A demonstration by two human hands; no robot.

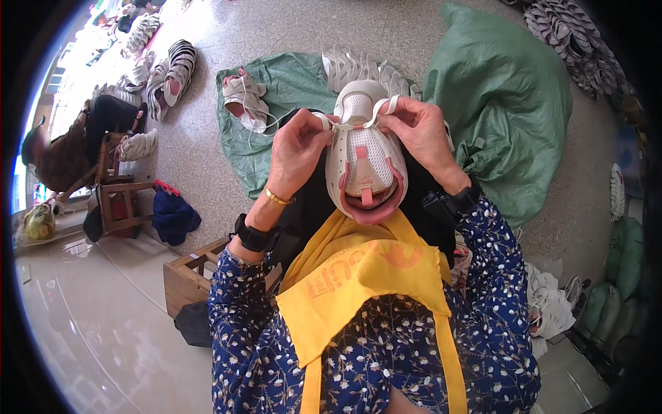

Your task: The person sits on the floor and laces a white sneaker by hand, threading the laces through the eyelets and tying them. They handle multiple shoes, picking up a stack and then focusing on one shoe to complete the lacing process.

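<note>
A white mesh shoe upper (363, 157) with pink trim and a pink tongue tab stands on my lap, toe pointing away from me. My left hand (296, 148) pinches a white lace strap at the shoe's left side. My right hand (422, 131) pinches the matching strap at the right side, near the toe. The straps cross over the front of the shoe. A yellow apron (358, 276) covers my lap below the shoe. Both wrists wear black bands, and the left one also has a gold bangle.
A green sack (496, 96) lies on the floor ahead at the right, another green cloth (289, 83) at the left holds a finished shoe (245, 103). Stacks of white shoe parts (365, 65) sit behind. A wooden crate (189, 276) stands at my left. Another person (83, 138) sits far left.
</note>
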